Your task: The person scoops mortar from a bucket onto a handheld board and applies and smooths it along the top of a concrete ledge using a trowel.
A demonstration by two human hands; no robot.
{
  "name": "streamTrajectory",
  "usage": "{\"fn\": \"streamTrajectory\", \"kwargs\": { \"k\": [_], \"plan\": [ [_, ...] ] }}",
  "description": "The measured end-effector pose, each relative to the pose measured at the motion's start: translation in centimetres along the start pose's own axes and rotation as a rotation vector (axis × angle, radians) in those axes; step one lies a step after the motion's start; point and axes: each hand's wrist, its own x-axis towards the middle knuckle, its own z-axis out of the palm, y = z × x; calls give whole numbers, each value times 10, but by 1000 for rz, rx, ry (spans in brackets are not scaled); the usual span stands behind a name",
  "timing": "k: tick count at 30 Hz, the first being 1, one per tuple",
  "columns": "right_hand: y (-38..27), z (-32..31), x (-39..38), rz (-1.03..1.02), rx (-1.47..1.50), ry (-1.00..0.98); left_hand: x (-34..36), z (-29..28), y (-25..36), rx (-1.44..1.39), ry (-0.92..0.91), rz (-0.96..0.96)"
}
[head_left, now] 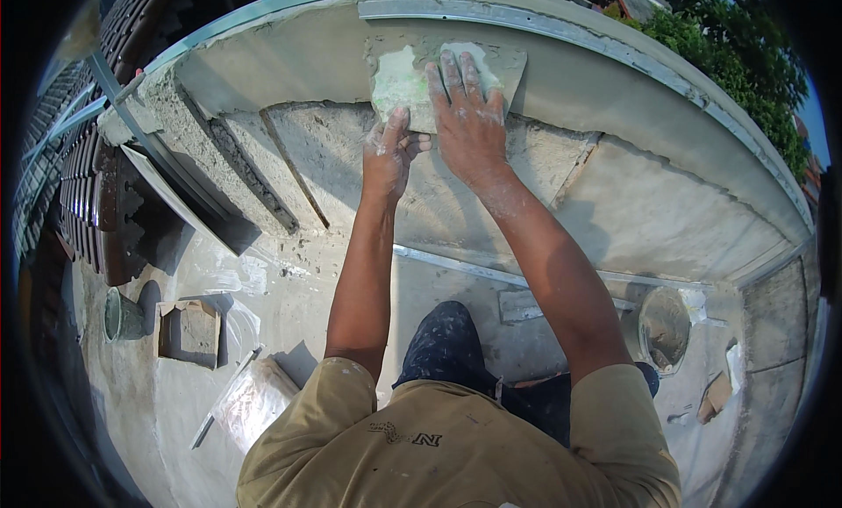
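Observation:
A flat rectangular board, pale greenish white and smeared with grey mortar along its edges, lies against the top band of the low plastered wall. My left hand grips its lower edge, thumb on the face and fingers curled beneath. Laid over the board's right part, my right hand presses with its fingers stretched upward and slightly apart. Both hands carry whitish dust. Just above the board, a long metal straightedge runs along the wall's top edge. The board's underside is hidden.
On the floor to the left are a green bucket, a cardboard box and a plastic-wrapped package. A bucket of grey mortar stands at the right, near a metal strip by the wall's foot. Roof tiles lie beyond the left edge.

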Motion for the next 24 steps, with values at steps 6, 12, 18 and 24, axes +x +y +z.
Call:
{"fn": "streamTrajectory", "kwargs": {
  "k": [6, 12, 18, 24],
  "plan": [
    [-9, -1, -57, -20, 10, -189, -75, -8, -24, 42, 117, -165],
    [29, -26, -9, -10, -38, -7, -17, 36, -2, 22, -38, -26],
    [14, 2, -86, 50, 5, -203, -78, -1, -60, 63, 146, -220],
    [68, -68, -56, 99, -34, -155, -51, 84, -35, 75, -94, -118]
  ]
}}
